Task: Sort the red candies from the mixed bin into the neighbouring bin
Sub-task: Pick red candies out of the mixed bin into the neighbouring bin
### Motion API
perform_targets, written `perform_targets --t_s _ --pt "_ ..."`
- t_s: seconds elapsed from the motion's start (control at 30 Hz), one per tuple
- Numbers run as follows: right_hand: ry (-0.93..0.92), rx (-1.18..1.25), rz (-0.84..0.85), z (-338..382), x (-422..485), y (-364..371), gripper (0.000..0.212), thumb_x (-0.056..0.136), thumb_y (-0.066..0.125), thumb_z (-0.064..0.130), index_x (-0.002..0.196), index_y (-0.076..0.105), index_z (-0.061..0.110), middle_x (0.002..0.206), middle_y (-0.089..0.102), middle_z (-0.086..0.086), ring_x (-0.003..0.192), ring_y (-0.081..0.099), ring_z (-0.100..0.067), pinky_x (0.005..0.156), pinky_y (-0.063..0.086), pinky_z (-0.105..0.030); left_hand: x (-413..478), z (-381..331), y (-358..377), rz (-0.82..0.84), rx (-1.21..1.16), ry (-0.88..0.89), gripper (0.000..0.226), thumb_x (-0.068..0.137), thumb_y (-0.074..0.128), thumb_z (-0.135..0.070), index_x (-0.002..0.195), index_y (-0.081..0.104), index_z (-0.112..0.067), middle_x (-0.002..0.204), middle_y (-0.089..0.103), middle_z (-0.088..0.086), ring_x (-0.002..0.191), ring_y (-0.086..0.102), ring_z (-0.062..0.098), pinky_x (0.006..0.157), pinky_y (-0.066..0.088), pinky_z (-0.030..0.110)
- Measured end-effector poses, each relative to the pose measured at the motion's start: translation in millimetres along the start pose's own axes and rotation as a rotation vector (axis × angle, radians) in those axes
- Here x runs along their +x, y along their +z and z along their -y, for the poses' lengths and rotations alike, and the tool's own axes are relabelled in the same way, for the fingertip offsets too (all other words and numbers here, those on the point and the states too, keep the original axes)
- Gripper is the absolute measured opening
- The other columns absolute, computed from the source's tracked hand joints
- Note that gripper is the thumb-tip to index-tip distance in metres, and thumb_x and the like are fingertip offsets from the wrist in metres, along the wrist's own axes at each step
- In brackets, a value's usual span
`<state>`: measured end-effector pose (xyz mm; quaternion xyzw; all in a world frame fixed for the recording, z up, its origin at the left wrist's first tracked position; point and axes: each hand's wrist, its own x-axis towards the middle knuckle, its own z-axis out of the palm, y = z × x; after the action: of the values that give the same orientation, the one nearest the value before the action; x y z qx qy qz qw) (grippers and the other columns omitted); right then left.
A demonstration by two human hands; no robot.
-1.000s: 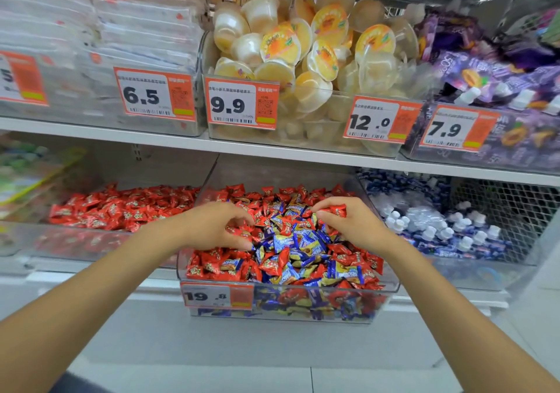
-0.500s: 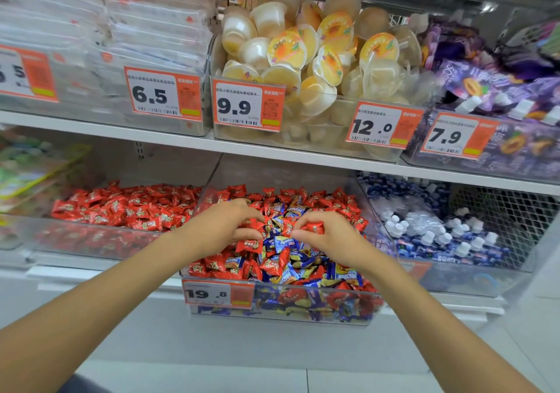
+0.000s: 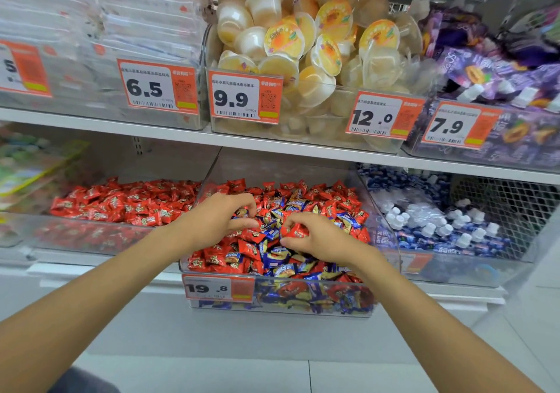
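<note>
Blue candies (image 3: 277,254) amid reds (image 3: 248,248); jellies (image 3: 285,41) above.

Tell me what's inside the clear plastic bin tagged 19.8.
Red wrapped candies and blue wrapped candies, mixed and heaped. The left hand and right hand cover the middle, hiding what lies beneath them.

Toward 6 o'clock, the left hand's (image 3: 218,223) curled fingertips sink among the wrappers in the clear plastic mixed bin (image 3: 318,303); whether they pinch anything cannot be told. The right hand's (image 3: 316,241) fingers half cover the red wrapped candy (image 3: 296,230) it pinches. Lower candies show only as a smear through the bin's front wall. At 10 o'clock the orange-and-white price tag (image 3: 25,71) is cut by the edge, reading just "5". At 2 o'clock the purple pouches (image 3: 497,68) are blurred.
</note>
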<state>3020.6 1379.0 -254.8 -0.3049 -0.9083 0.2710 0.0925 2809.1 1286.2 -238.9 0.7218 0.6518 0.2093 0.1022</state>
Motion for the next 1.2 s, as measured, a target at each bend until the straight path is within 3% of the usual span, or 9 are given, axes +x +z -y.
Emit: perform_targets --t_s 0.3,0.43,0.53,0.63,0.7,0.8,1.0,1.07,1.2 --pt "0.075 0.190 -0.166 -11 -10 -17 0.015 0.091 0.062 0.026 0.091 0.047 0.024 0.077 0.068 -0.008 0.064 0.068 -0.020 0.048 0.043 -0.032 2 -8 6 -0.006 -0.169 0.018 0.013 0.093 0.051 -0.039 0.084 0.053 -0.031 0.088 0.050 -0.003 0.083 0.050 0.014 0.072 0.039 0.025" --pt "0.095 0.243 -0.187 -9 -12 -21 0.014 0.092 0.062 0.019 0.093 0.049 0.015 0.086 0.068 -0.014 0.063 0.066 -0.020 0.044 0.044 -0.021 3 -6 -3 0.045 -0.237 -0.023 0.019 0.097 0.047 -0.033 0.115 0.054 -0.034 0.101 0.055 -0.001 0.091 0.055 0.012 0.080 0.045 0.024" --pt "0.086 0.249 -0.183 -9 -12 -19 0.015 0.089 0.065 0.017 0.090 0.050 0.015 0.090 0.065 -0.018 0.057 0.053 -0.025 0.049 0.048 -0.035 -2 -6 1 0.131 -0.232 -0.053 0.050 0.095 0.054 -0.023 0.139 0.037 -0.039 0.108 0.058 -0.008 0.096 0.054 -0.005 0.079 0.039 0.012" --pt "0.072 0.265 -0.180 -8 -12 -18 0.015 0.087 0.065 0.015 0.087 0.050 0.016 0.090 0.064 -0.018 0.056 0.058 -0.026 0.055 0.051 -0.049 -2 -6 5 0.099 -0.191 -0.050 0.053 0.092 0.060 -0.023 0.136 0.040 -0.043 0.088 0.057 -0.010 0.080 0.059 0.003 0.070 0.044 0.013" --pt "0.059 0.287 -0.177 -7 -11 -16 0.018 0.087 0.063 0.014 0.081 0.051 0.025 0.089 0.064 -0.015 0.069 0.064 -0.041 0.053 0.049 -0.045 -1 -7 3 0.044 -0.190 -0.030 0.037 0.086 0.066 -0.027 0.121 0.057 -0.035 0.092 0.057 -0.017 0.091 0.060 0.003 0.085 0.047 0.021" --pt "0.043 0.290 -0.167 -7 -10 -14 0.035 0.086 0.061 0.013 0.069 0.051 0.041 0.085 0.065 -0.001 0.082 0.061 -0.051 0.054 0.044 -0.042 0 -6 2 0.043 -0.178 -0.008 0.030 0.077 0.073 -0.038 0.103 0.060 -0.034 0.099 0.048 -0.018 0.093 0.050 0.001 0.089 0.042 0.025" --pt "0.071 0.125 -0.156 -10 -5 -10 0.013 0.088 0.064 0.020 0.087 0.054 0.028 0.127 0.052 0.002 0.100 0.060 -0.024 0.087 0.049 -0.039 -2 -3 11 0.170 -0.142 -0.080 0.111 0.072 0.080 -0.034 0.139 -0.004 -0.063 0.155 -0.009 -0.016 0.145 0.008 0.022 0.114 0.027 0.041" --pt "0.092 0.143 -0.141 -13 -5 -10 0.012 0.089 0.063 0.023 0.099 0.057 0.026 0.134 0.053 0.001 0.089 0.063 -0.033 0.082 0.052 -0.046 -2 -3 11 0.152 -0.122 -0.101 0.105 0.073 0.078 -0.036 0.139 0.000 -0.062 0.154 -0.022 -0.021 0.146 -0.012 0.026 0.115 0.015 0.052" --pt "0.067 0.173 -0.132 -13 -6 -10 0.020 0.091 0.061 0.024 0.087 0.050 0.040 0.127 0.053 0.002 0.068 0.053 -0.032 0.064 0.052 -0.045 0 -3 8 0.019 -0.051 -0.040 0.082 0.069 0.074 -0.051 0.138 0.031 -0.053 0.157 -0.008 -0.018 0.144 0.001 0.016 0.116 0.016 0.051"
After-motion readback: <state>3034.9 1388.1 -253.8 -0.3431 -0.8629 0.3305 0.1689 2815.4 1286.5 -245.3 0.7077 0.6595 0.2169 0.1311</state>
